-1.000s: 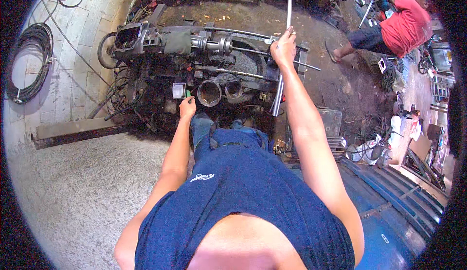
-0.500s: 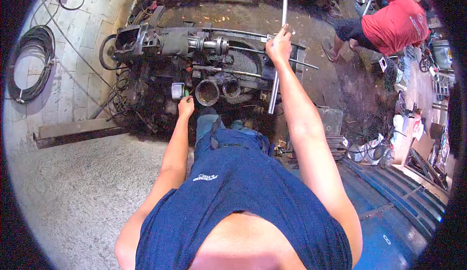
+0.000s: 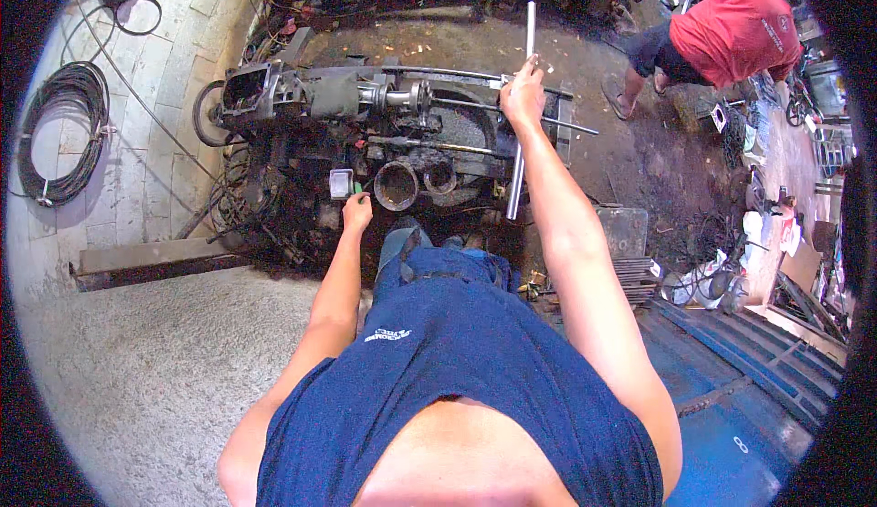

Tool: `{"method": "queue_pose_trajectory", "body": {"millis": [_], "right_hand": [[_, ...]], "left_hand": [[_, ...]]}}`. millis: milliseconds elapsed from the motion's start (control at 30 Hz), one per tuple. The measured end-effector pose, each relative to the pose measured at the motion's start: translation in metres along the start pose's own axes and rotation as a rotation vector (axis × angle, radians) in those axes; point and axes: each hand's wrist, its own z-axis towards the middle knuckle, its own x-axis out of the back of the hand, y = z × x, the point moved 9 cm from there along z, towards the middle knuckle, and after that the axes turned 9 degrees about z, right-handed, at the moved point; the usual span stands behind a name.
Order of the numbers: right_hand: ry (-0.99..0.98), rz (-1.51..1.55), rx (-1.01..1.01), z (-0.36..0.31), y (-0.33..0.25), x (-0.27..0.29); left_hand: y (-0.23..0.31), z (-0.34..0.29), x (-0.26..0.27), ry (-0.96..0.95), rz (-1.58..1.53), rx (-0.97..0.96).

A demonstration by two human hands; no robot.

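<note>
My right hand (image 3: 523, 103) is closed around a long silver metal rod (image 3: 515, 183), which stretches both beyond the fingers and back toward me. Beneath it lies the right part of a dark, greasy machine (image 3: 333, 96) with a round metal shaft and long thin bars. My left hand (image 3: 357, 214) is closed on a small green handle (image 3: 357, 188). Beside that handle is a small whitish rectangular container (image 3: 342, 184); whether the two are joined I cannot tell. Just right of my left hand is a round, open cylinder-like part (image 3: 396, 185) of the machine.
At the upper right stands a person in a red shirt (image 3: 735, 27). A coiled black cable (image 3: 64, 132) lies on pale tiles at left. A metal beam (image 3: 155, 256) lies before the machine. Blue metal panels (image 3: 722, 425) are at lower right, with clutter above them.
The whole view has shifted slightly, so the machine sits lower in it. The silver rod has turned a little in my right hand. Both hands keep their hold.
</note>
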Motion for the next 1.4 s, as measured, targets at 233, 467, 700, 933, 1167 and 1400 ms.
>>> {"method": "queue_pose_trajectory", "body": {"millis": [233, 467, 700, 933, 1167, 1400], "right_hand": [[-0.023, -0.038, -0.032, 0.001, 0.003, -0.003], [-0.014, -0.033, 0.003, 0.000, -0.002, -0.003], [-0.011, -0.028, -0.021, -0.001, 0.001, -0.004], [-0.016, -0.009, -0.006, 0.000, 0.003, -0.005], [0.024, -0.008, 0.030, 0.000, 0.001, -0.006], [-0.003, 0.029, -0.001, -0.002, 0.003, -0.006]], "left_hand": [[-0.002, -0.001, 0.000, -0.017, 0.008, 0.005], [0.010, -0.008, 0.006, -0.016, -0.048, -0.055], [0.005, -0.012, 0.003, -0.053, -0.082, -0.017], [0.007, -0.019, 0.002, -0.065, -0.190, 0.015], [0.013, -0.022, 0.006, -0.042, -0.161, -0.007], [0.007, -0.016, 0.001, -0.040, -0.153, -0.004]]}}
